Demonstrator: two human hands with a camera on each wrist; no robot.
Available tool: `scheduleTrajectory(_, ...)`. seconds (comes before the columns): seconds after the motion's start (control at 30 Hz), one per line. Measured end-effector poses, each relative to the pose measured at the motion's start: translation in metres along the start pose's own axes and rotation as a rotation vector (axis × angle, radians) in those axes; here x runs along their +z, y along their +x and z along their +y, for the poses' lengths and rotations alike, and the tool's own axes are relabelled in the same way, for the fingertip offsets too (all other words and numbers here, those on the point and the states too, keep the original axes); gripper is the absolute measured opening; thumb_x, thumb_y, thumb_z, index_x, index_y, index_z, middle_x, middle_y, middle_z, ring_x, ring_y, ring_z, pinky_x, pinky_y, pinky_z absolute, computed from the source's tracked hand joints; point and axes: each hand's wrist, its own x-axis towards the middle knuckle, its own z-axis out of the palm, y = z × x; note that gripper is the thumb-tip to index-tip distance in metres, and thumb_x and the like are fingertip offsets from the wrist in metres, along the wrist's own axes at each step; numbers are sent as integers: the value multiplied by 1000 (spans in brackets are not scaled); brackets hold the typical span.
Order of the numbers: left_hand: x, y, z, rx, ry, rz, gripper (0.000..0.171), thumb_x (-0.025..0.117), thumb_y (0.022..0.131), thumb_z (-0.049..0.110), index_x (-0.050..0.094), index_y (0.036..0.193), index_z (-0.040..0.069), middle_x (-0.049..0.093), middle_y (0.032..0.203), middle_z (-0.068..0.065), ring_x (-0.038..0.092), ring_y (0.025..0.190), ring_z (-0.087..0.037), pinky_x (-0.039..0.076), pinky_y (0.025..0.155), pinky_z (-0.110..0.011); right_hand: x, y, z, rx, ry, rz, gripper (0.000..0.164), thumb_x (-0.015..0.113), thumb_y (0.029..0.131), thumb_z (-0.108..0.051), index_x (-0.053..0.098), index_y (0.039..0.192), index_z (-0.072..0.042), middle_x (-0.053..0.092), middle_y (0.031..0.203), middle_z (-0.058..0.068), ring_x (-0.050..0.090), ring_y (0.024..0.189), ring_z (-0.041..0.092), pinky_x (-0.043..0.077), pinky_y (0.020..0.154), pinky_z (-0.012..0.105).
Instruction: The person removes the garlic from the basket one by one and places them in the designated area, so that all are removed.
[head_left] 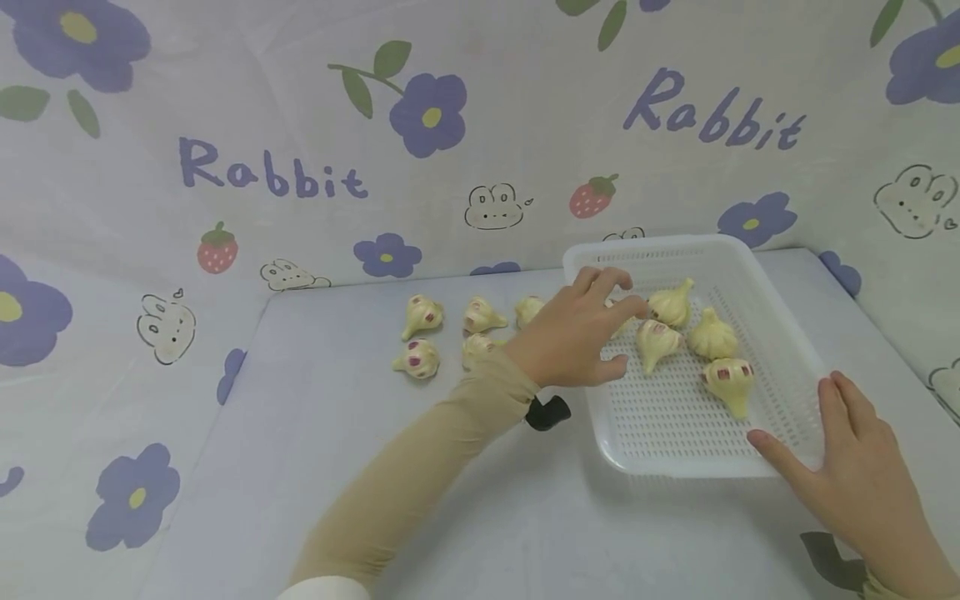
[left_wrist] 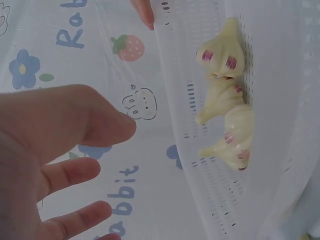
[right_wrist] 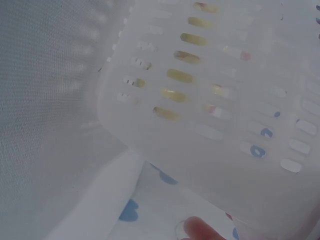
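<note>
My left hand (head_left: 577, 333) hovers over the left side of a white plastic basket (head_left: 675, 458), fingers spread and slightly bent, with nothing held. Its spread fingers also show in the left wrist view. My right hand (head_left: 862, 467) grips the basket's near right corner, thumb over the near rim and fingers along the right rim. In the basket lie several garlic bulbs (head_left: 712, 335), cream with purple patches; one beside the left fingers is partly hidden. The right wrist view shows the basket's slotted side (right_wrist: 200, 130) close up, with one fingertip below.
Left of the basket, more garlic bulbs (head_left: 417, 358) lie in two rows on the pale table (head_left: 315, 450); my left hand and sleeve partly cover some. A cloth (head_left: 300, 108) printed with flowers, rabbits and strawberries hangs behind and at the sides.
</note>
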Motion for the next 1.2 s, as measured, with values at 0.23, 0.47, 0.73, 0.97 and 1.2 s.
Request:
scheduleTrajectory(0.23, -1, 14, 11, -1, -7, -33, 56, 69, 92, 36, 54, 144, 22, 41, 153, -8, 44, 136, -26, 51, 98, -32, -1, 0, 0, 10, -3, -12, 111, 70, 92, -57, 19, 157, 16, 21, 157, 45, 35, 119, 73, 30, 98, 83)
scheduleTrajectory(0.47, 4, 29, 19, -8, -15, -64, 59, 69, 91, 40, 52, 145, 25, 38, 156, -7, 42, 137, -24, 49, 98, -31, -2, 0, -1, 23, -15, -23, 112, 70, 92, -59, 19, 157, 16, 21, 158, 44, 35, 120, 73, 31, 98, 84)
scheduleTrajectory(0.73, 15, 43, 24, -24, -19, -68, 57, 70, 91, 41, 53, 143, 27, 39, 154, -6, 43, 131, -23, 50, 89, -28, -1, 1, 1, -8, 7, 7, 111, 73, 90, -57, 22, 157, 16, 25, 156, 45, 37, 117, 74, 32, 95, 85)
scheduleTrajectory(0.97, 20, 54, 31, -61, 11, -127, 59, 67, 92, 42, 49, 147, 30, 37, 157, -5, 42, 133, -22, 50, 91, -27, -2, 2, 1, -22, 23, 28, 109, 75, 89, -55, 25, 156, 15, 29, 154, 45, 39, 116, 73, 32, 93, 85)
scheduleTrajectory(1.2, 29, 73, 43, -124, 89, -223, 66, 64, 93, 55, 41, 152, 36, 31, 161, -2, 38, 137, -20, 50, 95, -30, -4, 3, 1, 18, 1, -19, 112, 71, 91, -58, 20, 157, 15, 23, 158, 43, 37, 120, 73, 32, 96, 85)
